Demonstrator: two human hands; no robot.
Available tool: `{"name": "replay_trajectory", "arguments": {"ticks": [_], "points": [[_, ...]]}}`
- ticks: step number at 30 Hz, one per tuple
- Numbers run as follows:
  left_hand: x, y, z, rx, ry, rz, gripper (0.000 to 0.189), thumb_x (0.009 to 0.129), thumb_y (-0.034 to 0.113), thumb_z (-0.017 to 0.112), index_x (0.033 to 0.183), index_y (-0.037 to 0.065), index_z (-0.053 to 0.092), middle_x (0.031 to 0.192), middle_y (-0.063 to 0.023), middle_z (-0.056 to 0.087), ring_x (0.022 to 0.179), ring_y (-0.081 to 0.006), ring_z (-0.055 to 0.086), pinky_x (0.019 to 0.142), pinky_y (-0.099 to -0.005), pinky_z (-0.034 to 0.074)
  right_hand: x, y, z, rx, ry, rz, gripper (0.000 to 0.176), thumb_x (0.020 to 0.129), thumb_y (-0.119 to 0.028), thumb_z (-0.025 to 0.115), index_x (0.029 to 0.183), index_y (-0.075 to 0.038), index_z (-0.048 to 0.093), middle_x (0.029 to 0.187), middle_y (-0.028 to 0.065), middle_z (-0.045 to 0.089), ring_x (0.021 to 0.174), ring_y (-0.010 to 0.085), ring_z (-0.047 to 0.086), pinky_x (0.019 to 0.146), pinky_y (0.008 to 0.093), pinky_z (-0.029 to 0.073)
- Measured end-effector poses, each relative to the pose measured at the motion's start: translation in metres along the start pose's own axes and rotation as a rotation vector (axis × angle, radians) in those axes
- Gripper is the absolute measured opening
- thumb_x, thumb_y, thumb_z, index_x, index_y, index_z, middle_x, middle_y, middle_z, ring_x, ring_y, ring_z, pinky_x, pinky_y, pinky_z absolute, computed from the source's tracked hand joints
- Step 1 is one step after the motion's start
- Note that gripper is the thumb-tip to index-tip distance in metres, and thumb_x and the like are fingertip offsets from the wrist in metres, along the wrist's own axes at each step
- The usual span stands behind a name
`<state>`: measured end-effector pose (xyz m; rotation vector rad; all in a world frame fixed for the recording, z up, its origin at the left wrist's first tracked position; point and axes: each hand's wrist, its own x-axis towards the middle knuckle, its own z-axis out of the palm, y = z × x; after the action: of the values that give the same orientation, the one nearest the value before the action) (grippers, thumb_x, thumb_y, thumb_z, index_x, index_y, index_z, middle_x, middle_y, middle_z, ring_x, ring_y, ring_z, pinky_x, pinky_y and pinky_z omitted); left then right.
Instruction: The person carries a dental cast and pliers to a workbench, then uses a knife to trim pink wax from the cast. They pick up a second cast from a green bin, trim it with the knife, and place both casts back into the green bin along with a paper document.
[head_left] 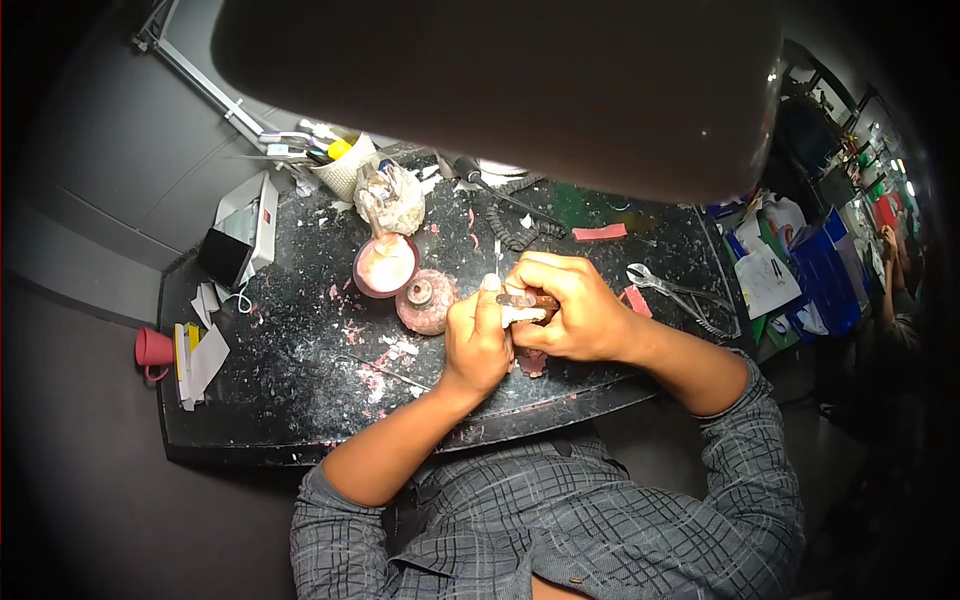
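Both hands meet over the front middle of the black worktop. My right hand (570,305) is closed around a brown-handled tool (543,301) with a metal band. My left hand (477,338) is closed beside it, thumb pointing up; I cannot tell what it grips. A small off-white piece (526,316) shows between the hands, largely covered by fingers. Just left of my left hand stands a round, pink-crusted pot (426,305) with a short metal neck. Behind that sits a dark-rimmed bowl (358,280) of pale pink material. Below my right fingers lies a pinkish lump (532,364).
Pliers (665,282) and pink strips (600,232) lie to the right, a coiled cord (515,235) behind. A pen cup (343,172) and a whitish crusted lump (392,200) stand back left. A dark lamp hood (500,90) hangs overhead. A red mug (153,347) is far left.
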<state>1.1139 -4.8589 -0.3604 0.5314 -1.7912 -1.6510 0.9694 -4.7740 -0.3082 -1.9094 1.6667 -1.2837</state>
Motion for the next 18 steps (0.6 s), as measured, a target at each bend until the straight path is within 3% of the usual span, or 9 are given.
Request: {"name": "replay_trajectory", "arguments": {"ticks": [18], "points": [[-0.0039,0.0058,0.0049,-0.369,0.009,-0.300,0.046,0.107,0.033,0.041,0.085,-0.002,0.060,0.054,-0.0068,0.054,0.033,-0.0117,0.043,0.028,-0.0267,0.033,0.0000,-0.0019,-0.0021,0.066,-0.090,0.063,0.028,0.068,-0.010,0.074,0.085,0.000,0.054,0.077,0.0185,0.059,0.070,0.0400,0.063,0.063,0.0436,0.051]]}}
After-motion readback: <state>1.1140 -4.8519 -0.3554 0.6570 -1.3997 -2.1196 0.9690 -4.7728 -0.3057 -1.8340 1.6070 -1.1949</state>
